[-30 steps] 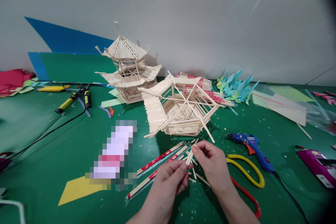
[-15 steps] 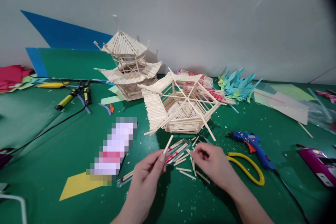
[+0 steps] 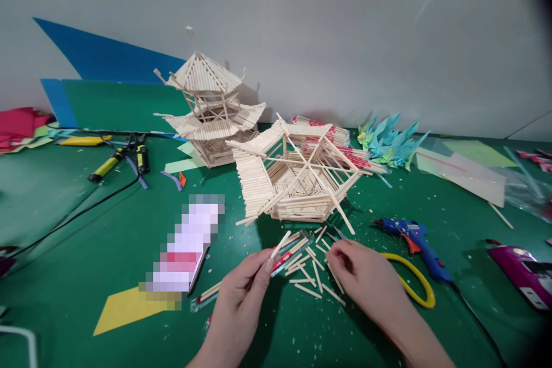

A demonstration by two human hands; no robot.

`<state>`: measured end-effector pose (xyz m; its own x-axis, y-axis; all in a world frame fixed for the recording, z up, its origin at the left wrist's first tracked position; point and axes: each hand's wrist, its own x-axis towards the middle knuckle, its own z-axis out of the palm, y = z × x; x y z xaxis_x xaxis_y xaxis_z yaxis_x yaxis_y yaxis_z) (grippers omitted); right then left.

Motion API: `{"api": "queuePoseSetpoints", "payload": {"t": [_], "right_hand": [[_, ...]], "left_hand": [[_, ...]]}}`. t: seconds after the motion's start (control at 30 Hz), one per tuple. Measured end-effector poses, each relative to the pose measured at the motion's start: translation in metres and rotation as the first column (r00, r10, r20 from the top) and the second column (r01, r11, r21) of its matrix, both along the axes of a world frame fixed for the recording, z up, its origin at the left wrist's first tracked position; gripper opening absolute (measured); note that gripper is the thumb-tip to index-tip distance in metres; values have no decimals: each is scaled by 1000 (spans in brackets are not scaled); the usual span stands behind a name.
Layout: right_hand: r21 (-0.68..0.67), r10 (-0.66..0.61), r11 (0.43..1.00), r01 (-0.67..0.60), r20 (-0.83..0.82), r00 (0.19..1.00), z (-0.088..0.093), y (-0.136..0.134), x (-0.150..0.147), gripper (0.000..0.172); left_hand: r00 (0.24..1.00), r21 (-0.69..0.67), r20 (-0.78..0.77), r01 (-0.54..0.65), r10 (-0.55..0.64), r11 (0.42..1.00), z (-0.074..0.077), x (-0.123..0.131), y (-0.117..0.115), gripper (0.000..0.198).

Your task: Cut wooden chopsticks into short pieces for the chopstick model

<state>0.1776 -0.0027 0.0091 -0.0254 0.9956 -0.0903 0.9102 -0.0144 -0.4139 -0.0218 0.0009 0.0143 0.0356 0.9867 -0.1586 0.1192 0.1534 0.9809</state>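
Note:
Between thumb and fingers, my left hand [image 3: 244,293] pinches a short wooden stick [image 3: 281,244], its tip pointing up and right. My right hand [image 3: 366,276] is curled over the right edge of several loose cut sticks [image 3: 317,276]; what its fingertips grip, if anything, is hidden. Red-and-clear wrapped sticks [image 3: 290,256] lie between the hands. Behind them sits a hexagonal stick frame [image 3: 297,184], its left side roofed with sticks. The yellow-handled tool [image 3: 409,276] lies partly under my right hand.
A stick pagoda [image 3: 211,121] stands behind left, near a pixelated phone [image 3: 185,247] and pliers [image 3: 107,165]. To the right are a blue glue gun [image 3: 416,236], a purple device [image 3: 517,270] and teal folded paper [image 3: 390,141]. Wrapped stick bundles [image 3: 345,149] lie behind the frame.
My right hand has shifted right and slightly down, covering more of the yellow handles. My left hand and its stick have moved slightly right and down.

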Motion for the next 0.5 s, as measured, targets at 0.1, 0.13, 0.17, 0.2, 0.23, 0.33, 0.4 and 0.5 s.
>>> {"api": "queuePoseSetpoints", "payload": {"t": [0.1,0.13,0.17,0.2,0.23,0.33,0.4,0.5], "right_hand": [[-13,-166,986,166,-21,986,-12,-25,40,17],[28,-206,978,206,-1,979,-20,-34,54,19],[75,-230,971,227,34,973,-28,-44,67,23],[119,-252,963,242,82,964,-36,-52,78,25],[141,-264,959,246,127,956,-43,-60,86,27],[170,-256,960,224,197,947,-59,-72,101,28],[178,-241,962,205,212,947,-63,-71,103,28],[169,-212,970,176,232,949,-63,-65,104,27]], "left_hand": [[1000,-6,-12,12,-12,1000,3,5,1,16],[1000,-10,-15,15,-16,1000,3,6,2,17],[1000,-14,-18,21,-21,1000,2,8,2,17],[999,-20,-20,28,-29,999,1,9,2,17],[999,-26,-20,36,-37,999,0,11,2,17],[998,-42,-3,59,-59,997,-3,15,2,16],[998,-55,15,62,-62,997,-2,16,0,15],[998,-87,39,52,-49,995,0,16,-2,13]]}}
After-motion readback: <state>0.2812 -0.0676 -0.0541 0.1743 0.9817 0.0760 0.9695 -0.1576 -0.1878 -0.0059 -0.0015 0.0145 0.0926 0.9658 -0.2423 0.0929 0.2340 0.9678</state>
